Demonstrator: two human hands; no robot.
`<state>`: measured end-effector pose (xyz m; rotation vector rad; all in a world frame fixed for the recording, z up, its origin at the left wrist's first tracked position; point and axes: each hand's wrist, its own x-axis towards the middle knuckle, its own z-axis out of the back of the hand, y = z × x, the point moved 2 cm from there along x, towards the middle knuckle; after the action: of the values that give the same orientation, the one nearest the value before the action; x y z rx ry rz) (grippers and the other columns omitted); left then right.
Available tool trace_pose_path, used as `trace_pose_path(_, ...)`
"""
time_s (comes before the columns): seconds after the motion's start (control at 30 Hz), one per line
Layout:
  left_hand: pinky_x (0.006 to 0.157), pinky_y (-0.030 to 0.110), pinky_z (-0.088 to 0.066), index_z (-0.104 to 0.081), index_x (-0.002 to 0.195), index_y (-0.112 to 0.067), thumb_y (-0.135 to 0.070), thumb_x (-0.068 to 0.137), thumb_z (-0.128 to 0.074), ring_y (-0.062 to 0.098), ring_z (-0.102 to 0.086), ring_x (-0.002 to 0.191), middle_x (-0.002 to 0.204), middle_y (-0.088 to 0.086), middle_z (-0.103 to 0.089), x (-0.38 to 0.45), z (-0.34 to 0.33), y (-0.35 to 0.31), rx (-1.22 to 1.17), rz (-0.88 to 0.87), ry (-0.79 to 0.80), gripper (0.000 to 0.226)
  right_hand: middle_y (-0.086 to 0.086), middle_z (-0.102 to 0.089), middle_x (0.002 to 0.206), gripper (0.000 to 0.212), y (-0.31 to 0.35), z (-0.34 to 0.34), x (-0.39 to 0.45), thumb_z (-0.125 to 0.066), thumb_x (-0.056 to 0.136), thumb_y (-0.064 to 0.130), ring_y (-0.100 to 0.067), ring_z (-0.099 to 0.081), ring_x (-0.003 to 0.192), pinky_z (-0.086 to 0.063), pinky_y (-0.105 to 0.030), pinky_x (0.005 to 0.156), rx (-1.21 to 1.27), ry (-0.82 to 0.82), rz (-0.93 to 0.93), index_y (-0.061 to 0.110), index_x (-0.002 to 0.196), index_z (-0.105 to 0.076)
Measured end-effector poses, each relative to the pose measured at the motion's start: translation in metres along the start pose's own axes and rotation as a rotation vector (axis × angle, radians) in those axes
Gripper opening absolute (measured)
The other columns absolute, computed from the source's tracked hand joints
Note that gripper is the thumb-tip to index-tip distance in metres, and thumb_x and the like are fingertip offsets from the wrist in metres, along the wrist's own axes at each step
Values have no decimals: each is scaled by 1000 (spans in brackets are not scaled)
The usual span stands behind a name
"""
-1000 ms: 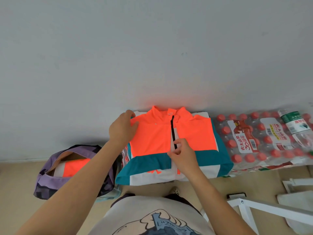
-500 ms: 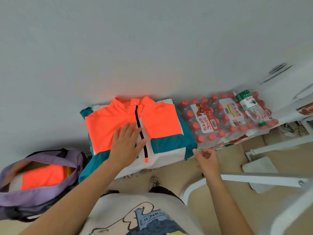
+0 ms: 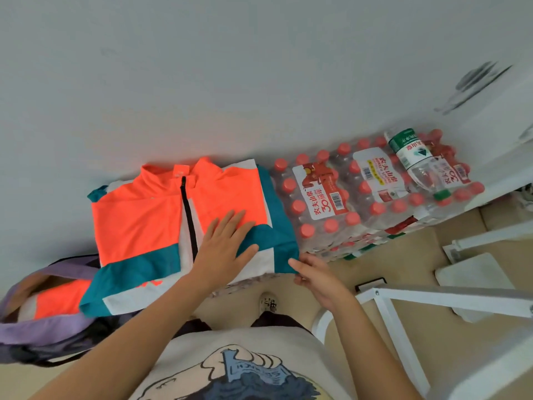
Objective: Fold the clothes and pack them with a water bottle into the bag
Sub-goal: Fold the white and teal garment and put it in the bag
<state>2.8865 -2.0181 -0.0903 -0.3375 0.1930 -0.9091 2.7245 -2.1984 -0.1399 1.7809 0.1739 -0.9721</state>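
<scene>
Against the pale wall — shrink-wrapped bottle packs, beige floor.

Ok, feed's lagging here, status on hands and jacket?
Left hand flat on jacket. Right hand pinching its teal corner. Bag open, left. Nothing blocking.

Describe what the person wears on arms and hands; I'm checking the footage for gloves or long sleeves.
No gloves or long sleeves show. The left hand and right hand are bare, with no rings, watch or bands visible. Both forearms are uncovered as far as the frame shows. The only clothing in view is a light T-shirt with a blue and dark cartoon print on its front.
</scene>
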Motion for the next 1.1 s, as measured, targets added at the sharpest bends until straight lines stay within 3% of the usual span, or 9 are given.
trace_pose_path(0.13,120,45,-15,-53,138,-20,-57,92,-31,22,-25,148,155,3,-38,1,2,-3,-32,30,-27,63,-1,-75,103,25,7,2,-2,-72,89,28,-15,-66,95,-50,-31,84,-175,75,0,10,105,-72)
trace_pose_path(0.27,122,41,-8,-50,140,-22,-69,83,-33,21,-22,148,154,2,-36,0,17,-26,-171,97,5,76,-5,-73,115,35,32,-3,-16,-70,87,41,-21,-67,109,-52,-33,93,-71,238,48,17,112,-73)
trace_pose_path(0.43,108,12,-30,-45,140,-31,-58,71,-73,-9,-39,130,139,-25,-44,-14,31,-75,-664,118,-11,80,2,-72,88,35,84,-45,-26,-66,83,50,-10,-67,85,-52,-21,73,-218,360,191,16,89,-74)
trace_pose_path(0.53,90,23,-49,-61,120,-26,-25,80,-76,-1,-61,103,110,-16,-66,-6,36,-74,-814,367,-219,43,11,-75,95,27,109,-70,-19,-57,96,44,-2,-67,92,-50,-13,78,-375,428,239,26,91,-76)
trace_pose_path(0.63,66,18,-44,-68,91,-16,-15,86,-74,-1,-57,68,76,-7,-65,0,46,-51,-915,564,-348,8,15,-73,100,22,129,-76,-7,-52,99,43,-3,-67,96,-50,-15,79,-469,440,338,38,95,-73)
trace_pose_path(0.73,56,8,-38,-65,77,-18,-17,88,-72,-5,-53,58,63,-10,-59,-6,53,-27,-922,688,-359,13,19,-64,104,12,150,-65,14,-64,91,40,-7,-65,84,-51,-16,71,-560,340,548,44,102,-64)
trace_pose_path(0.9,66,26,-39,-65,91,-9,-27,88,-72,17,-54,75,82,4,-58,-13,59,14,-876,834,-105,19,18,-49,130,51,171,-65,57,-74,86,28,-5,-64,76,-48,-14,69,-907,442,623,42,129,-51)
trace_pose_path(1.03,70,21,-45,-63,111,-17,-30,83,-76,16,-59,93,105,1,-61,0,66,25,-782,839,53,33,15,-59,121,41,171,-79,86,-74,86,29,5,-55,78,-41,-10,69,-1075,493,574,33,124,-60)
trace_pose_path(1.1,74,20,-47,-62,115,-26,-38,80,-78,14,-59,100,109,-3,-61,13,70,26,-714,799,76,40,11,-65,109,26,172,-84,93,-72,87,28,2,-57,82,-47,-21,74,-1094,497,573,27,112,-66)
